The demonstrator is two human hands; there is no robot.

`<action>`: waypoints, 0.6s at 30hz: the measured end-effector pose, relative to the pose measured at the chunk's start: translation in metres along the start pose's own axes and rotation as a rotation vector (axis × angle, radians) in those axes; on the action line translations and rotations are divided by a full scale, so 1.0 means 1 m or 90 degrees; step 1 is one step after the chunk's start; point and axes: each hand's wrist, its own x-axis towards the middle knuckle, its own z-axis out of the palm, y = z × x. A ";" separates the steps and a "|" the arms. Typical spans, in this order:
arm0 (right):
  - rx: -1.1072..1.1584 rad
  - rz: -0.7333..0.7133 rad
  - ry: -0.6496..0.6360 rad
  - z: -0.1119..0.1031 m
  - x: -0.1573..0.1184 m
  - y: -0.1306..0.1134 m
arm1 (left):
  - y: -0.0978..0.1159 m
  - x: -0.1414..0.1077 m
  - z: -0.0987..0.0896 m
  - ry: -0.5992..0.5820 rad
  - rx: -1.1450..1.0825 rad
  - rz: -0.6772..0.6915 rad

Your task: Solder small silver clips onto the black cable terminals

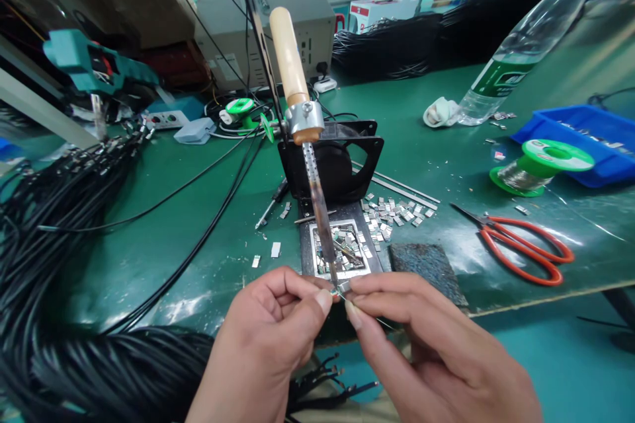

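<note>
In front of the table edge, my left hand (pixel 278 324) is closed in a pinch; tiny red and white wire ends (pixel 336 292) show at its fingertips. My right hand (pixel 421 330) pinches a thin silvery solder wire (pixel 381 323) from the other side. A small metal connector piece (pixel 344 285) shows by its index fingertip. Between both hands comes down the tip of a soldering iron (pixel 317 198), clamped by its wooden handle on a stand. Just beyond, a metal tray (pixel 313 251) holds many small connectors. The fingers partly hide the workpiece.
Behind the iron stands a black fan (pixel 367 175). Loose connectors (pixel 397 213) lie right of it, with a dark sponge pad (pixel 426 268), red-handled scissors (pixel 526 248), solder spool (pixel 526 175), blue bin (pixel 570 122) and bottle (pixel 516 59). Black cables (pixel 124 370) heap at left.
</note>
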 end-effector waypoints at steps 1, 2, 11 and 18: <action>0.002 0.002 0.001 0.000 0.000 0.000 | 0.000 0.000 0.000 -0.003 0.002 -0.004; 0.003 0.003 0.003 0.000 0.000 0.000 | 0.000 0.000 0.001 -0.008 0.004 -0.008; 0.012 -0.006 0.015 -0.001 0.001 -0.002 | 0.001 -0.002 -0.001 -0.014 0.005 -0.008; 0.008 0.008 0.011 -0.002 0.002 -0.004 | 0.003 -0.003 0.001 -0.003 0.004 0.000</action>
